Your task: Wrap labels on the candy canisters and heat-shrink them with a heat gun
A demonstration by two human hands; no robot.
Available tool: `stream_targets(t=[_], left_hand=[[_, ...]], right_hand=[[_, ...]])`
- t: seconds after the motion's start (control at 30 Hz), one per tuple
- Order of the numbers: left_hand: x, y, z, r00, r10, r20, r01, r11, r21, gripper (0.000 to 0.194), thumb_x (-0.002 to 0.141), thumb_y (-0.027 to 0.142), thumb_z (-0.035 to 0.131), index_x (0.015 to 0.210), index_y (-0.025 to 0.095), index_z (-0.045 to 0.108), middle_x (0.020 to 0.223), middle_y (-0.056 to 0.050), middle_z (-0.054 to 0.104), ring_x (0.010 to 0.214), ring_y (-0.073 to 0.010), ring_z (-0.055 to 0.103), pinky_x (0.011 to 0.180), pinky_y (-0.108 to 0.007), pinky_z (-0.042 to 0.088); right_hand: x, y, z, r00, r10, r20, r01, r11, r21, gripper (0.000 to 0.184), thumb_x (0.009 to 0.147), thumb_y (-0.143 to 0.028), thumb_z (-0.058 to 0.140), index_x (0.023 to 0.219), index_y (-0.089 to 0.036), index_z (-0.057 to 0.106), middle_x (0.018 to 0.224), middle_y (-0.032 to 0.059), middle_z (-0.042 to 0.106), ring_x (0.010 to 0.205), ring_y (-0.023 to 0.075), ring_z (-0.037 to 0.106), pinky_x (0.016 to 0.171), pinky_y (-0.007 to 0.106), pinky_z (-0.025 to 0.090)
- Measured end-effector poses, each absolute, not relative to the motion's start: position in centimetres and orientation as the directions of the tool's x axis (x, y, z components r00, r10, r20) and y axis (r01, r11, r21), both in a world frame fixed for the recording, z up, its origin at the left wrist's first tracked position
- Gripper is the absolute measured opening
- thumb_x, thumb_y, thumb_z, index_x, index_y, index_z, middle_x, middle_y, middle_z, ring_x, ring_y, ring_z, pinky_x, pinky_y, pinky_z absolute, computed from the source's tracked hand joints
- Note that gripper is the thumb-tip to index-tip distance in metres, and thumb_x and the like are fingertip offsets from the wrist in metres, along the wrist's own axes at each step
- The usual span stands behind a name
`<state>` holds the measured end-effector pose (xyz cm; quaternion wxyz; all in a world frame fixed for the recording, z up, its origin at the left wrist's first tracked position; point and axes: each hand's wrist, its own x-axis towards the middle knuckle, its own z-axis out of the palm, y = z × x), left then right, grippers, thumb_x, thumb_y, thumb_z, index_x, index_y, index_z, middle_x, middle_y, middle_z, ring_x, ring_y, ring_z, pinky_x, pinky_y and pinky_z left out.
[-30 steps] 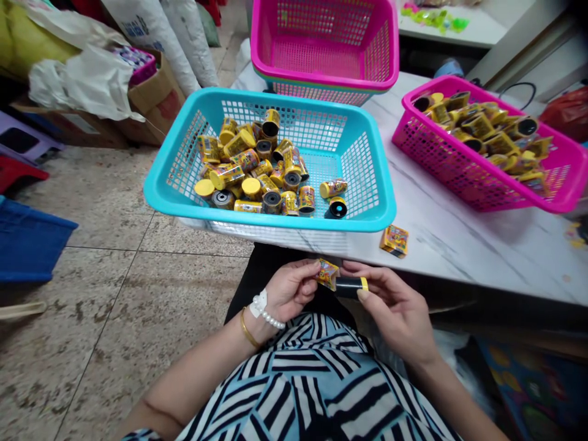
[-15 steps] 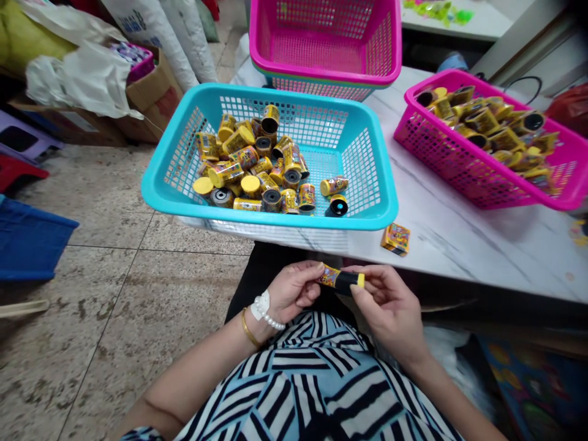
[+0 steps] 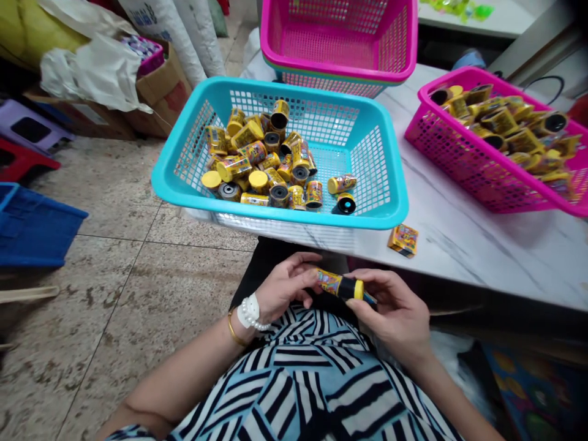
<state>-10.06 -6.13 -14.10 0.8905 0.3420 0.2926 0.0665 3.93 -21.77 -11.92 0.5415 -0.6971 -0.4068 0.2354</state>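
Over my lap, both hands hold one small black tube with a yellow cap (image 3: 345, 286). My left hand (image 3: 285, 291) pinches the printed yellow label wrapped round its left end. My right hand (image 3: 394, 309) grips the capped right end from below. Just beyond them, the blue basket (image 3: 388, 184) on the marble table (image 3: 459, 245) holds several labelled yellow tubes (image 3: 261, 165). A small folded yellow label (image 3: 403, 239) lies on the table next to the basket's near right corner.
A pink basket (image 3: 441, 144) at the right is full of yellow tubes. Stacked pink baskets (image 3: 404, 43) stand behind the blue one. Left of the table are tiled floor, a blue crate (image 3: 32, 229), a cardboard box (image 3: 160, 92) and white sacks.
The printed label, held apart from the tube a second ago, now sits wrapped round its left end. My hands have drawn slightly closer together, and the view has shifted a little.
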Motion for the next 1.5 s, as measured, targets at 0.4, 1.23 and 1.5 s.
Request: stream_targets(t=[0.4, 1.23, 1.5], left_hand=[[-9.7, -6.3, -15.3, 0.9, 0.159, -0.405, 0.177, 0.718, 0.673, 0.052, 0.062, 0.037, 0.089, 0.104, 0.013, 0.071, 0.079, -0.004, 0.071, 0.062, -0.0123, 0.065, 0.061, -0.024, 0.052], [-10.1, -6.9, -14.4, 0.918, 0.336, -0.209, 0.102, 0.309, 0.946, 0.024, 0.082, 0.035, 0.073, 0.093, 0.014, 0.071, 0.091, -0.007, 0.069, 0.083, -0.0153, 0.062, 0.077, -0.026, 0.048], [-11.8, -6.2, -16.9, 0.86, 0.187, -0.475, 0.274, 0.617, 0.738, 0.048, 0.082, 0.05, 0.071, 0.112, 0.013, 0.062, 0.082, -0.003, 0.065, 0.056, -0.007, 0.055, 0.054, -0.02, 0.042]], right_hand=[[3.9, -20.7, -12.7, 0.317, 0.893, 0.32, 0.632, 0.052, -0.773, 0.036, 0.083, -0.012, 0.07, 0.114, -0.029, 0.07, 0.103, 0.0065, 0.066, 0.094, 0.0205, 0.067, 0.081, 0.035, 0.058], [2.2, -21.6, -14.7, 0.522, 0.825, 0.217, 0.435, -0.039, -0.899, 0.026, 0.078, -0.014, 0.075, 0.101, -0.023, 0.068, 0.086, 0.0041, 0.068, 0.072, 0.0165, 0.068, 0.061, 0.029, 0.058], [2.5, -21.4, -15.7, 0.294, 0.848, 0.441, 0.692, 0.13, -0.71, 0.032, 0.078, -0.011, 0.072, 0.108, -0.023, 0.068, 0.096, 0.0075, 0.074, 0.086, 0.0187, 0.071, 0.076, 0.032, 0.061]])
